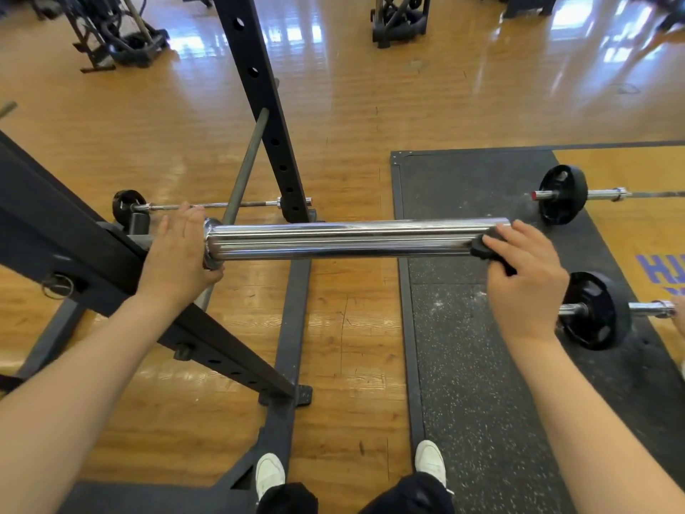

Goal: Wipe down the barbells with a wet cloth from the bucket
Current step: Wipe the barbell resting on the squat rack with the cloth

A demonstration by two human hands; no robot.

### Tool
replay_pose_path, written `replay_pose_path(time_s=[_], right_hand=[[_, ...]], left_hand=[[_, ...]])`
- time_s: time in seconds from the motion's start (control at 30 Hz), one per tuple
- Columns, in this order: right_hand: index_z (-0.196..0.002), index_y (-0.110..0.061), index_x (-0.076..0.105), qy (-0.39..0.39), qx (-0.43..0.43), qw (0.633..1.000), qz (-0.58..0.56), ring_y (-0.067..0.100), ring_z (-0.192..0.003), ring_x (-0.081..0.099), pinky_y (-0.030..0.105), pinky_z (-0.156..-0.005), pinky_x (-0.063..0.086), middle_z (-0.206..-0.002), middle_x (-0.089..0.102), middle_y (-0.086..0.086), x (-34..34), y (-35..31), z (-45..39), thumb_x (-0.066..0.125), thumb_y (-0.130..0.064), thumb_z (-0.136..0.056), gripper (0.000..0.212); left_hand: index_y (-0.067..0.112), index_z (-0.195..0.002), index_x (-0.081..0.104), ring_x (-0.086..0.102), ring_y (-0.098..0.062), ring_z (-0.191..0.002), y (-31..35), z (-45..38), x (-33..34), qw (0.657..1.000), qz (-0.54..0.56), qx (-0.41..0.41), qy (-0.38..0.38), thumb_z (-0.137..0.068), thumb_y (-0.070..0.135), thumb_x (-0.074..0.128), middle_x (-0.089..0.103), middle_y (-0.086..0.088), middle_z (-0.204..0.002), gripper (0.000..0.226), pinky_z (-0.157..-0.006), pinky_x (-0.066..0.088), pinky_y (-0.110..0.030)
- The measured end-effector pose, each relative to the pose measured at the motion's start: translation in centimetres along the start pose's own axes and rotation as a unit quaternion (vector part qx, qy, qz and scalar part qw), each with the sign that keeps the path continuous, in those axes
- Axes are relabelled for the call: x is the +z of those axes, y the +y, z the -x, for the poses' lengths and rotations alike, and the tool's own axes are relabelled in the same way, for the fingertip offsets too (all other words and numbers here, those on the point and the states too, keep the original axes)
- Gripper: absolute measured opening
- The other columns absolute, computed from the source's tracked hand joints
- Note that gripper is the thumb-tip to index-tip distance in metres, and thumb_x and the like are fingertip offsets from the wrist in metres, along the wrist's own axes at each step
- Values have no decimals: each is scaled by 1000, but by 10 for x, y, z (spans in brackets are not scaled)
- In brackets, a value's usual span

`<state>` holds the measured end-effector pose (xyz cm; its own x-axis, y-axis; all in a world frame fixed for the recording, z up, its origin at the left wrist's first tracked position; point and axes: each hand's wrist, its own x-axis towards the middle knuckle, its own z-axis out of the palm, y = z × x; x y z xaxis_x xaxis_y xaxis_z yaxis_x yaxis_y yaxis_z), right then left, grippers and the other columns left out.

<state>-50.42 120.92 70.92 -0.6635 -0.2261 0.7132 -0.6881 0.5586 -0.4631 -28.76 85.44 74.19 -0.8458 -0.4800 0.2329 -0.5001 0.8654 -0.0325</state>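
The barbell sleeve (348, 241), a thick chrome tube, runs level across the middle of the frame, from a collar at centre left to its free end at centre right. It sticks out from a black squat rack (111, 261) whose slanted beams fill the left side of the frame.

The left hand (178, 254) wraps around the bar just at the collar, fingers curled over the top and thumb beneath. The right hand (522, 276) lies over the free end of the sleeve, its fingers bent down and pressing a dark cloth (489, 250) against the chrome; only a small fold of the cloth shows under the fingertips.

Below the sleeve is a shiny wooden floor (352, 124), with a black speckled rubber mat (463, 346) at the right. On the mat lie two more barbells, each with a small black plate: one at upper right (563, 194), one at the right edge (596, 309) partly behind the right wrist. A thinner barbell (207, 205) rests on the floor behind the rack, at centre left. White shoes (430, 461) show at the bottom of the frame.
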Motion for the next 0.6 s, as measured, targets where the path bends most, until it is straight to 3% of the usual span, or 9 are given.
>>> replay_pose_path(time_s=[0.17, 0.27, 0.4, 0.5, 0.6], right_hand=[[-101, 1, 71, -16, 10, 1000, 1, 33, -108, 59, 30, -101, 36, -109, 67, 17, 6, 0, -21, 51, 1, -82, 28], [-103, 2, 70, -3, 0, 1000, 0, 32, -110, 57, 34, -102, 39, -113, 65, 17, 2, 6, 4, 50, 4, -82, 29], [-102, 2, 70, -4, -4, 1000, 7, 34, -108, 58, 38, -100, 41, -110, 66, 18, 3, 4, -2, 49, 3, -83, 28], [-102, 2, 70, -14, 2, 1000, 9, 35, -106, 60, 33, -99, 38, -108, 67, 18, 8, 1, -24, 54, 4, -82, 25], [-104, 2, 69, -10, 4, 1000, 5, 33, -108, 57, 39, -99, 41, -111, 65, 19, 5, 2, -9, 52, 4, -83, 27]], left_hand=[[-1, -139, 34, 22, -31, -141, -5, -14, -16, 994, -28, 26, -99, -65, 23, 85, 38, -18, -143, 93, -115, 17, -47], [-3, -143, 25, 22, -35, -140, 1, 0, -16, 997, -69, 33, -22, -63, 24, 87, 26, -22, -150, 105, -116, 13, -46], [-7, -142, 22, 23, -39, -138, 7, 25, 0, 996, -76, 23, 30, -63, 23, 87, 28, -28, -148, 106, -115, -11, -31], [-4, -136, 30, 27, -40, -137, 4, 18, 6, 997, -61, 25, 51, -60, 13, 88, 33, -28, -144, 98, -117, 0, -39], [-5, -132, 38, 28, -40, -137, 5, 10, 5, 999, -16, 24, 42, -59, 4, 87, 38, -26, -142, 88, -112, 18, -51]])
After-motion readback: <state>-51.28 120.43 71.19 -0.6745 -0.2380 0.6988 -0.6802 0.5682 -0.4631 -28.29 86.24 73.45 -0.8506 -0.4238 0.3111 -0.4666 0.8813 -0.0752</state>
